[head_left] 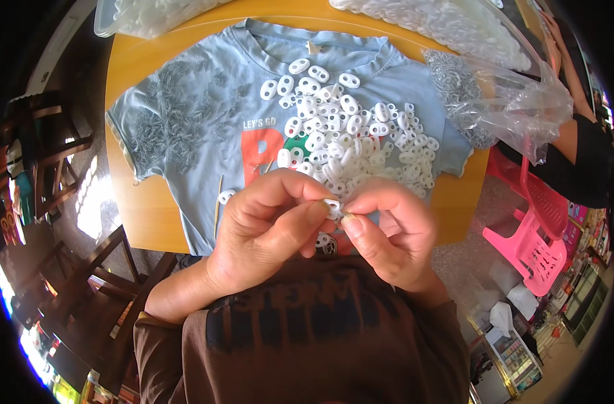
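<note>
Brown shirt (307, 350) of soft, loosely creased cloth just below the grip, dark block print across its chest. Left hand (260, 222) curled into a tight pinch, thumb and forefinger clamped on a small white plastic piece (333, 207), smooth, rounded and partly covered by the fingertips. Right hand (391, 232) bent in toward it, thumb and forefinger tips drawn close at the piece's right end; too hidden to tell whether gripping it or something tiny beside it. Just beyond the grip, a heap of white plastic ovals (334, 151), many pierced by two round holes, strewn over a pale blue T-shirt (206, 172) of thin, wrinkled cloth. Close to the left of the grip, a slender golden rod (218, 206) and a lone white oval (227, 196). Farther left and beyond, a scatter of thin, wiry grey bits (175, 114). Beyond the grip to the right, a dense, tangled grey mass (451, 87) beside a crinkled clear bag (522, 101). Under it all, a smooth yellow-brown tabletop (142, 215). Well apart to the right, slotted pink plastic seating (522, 250).
</note>
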The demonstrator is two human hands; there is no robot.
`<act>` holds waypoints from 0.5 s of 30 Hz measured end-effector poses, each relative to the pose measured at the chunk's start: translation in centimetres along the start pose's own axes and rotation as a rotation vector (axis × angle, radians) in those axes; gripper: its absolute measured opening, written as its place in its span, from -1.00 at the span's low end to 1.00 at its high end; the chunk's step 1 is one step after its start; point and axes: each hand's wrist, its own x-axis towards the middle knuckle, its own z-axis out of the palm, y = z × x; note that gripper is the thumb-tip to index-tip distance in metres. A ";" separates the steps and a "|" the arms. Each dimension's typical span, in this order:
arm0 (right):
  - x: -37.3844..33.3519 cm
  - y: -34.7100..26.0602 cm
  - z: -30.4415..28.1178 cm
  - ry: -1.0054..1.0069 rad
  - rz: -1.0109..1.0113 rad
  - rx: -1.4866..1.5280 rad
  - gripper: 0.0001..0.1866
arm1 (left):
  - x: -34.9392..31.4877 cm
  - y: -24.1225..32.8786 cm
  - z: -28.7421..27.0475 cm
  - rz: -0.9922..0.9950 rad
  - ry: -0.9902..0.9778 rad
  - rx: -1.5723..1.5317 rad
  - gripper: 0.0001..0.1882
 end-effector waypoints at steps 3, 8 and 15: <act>0.0 0.1 0.0 -0.001 -0.023 -0.014 -0.92 | -0.1 0.0 -0.1 0.018 0.008 -0.037 -0.89; 0.1 0.0 0.1 -0.004 -0.015 -0.043 -0.92 | -0.1 0.1 -0.1 -0.012 0.007 0.009 -0.91; 0.8 -0.2 -0.1 -0.019 -0.183 -0.212 -0.86 | -0.1 -0.3 -0.4 0.036 -0.006 0.057 -0.91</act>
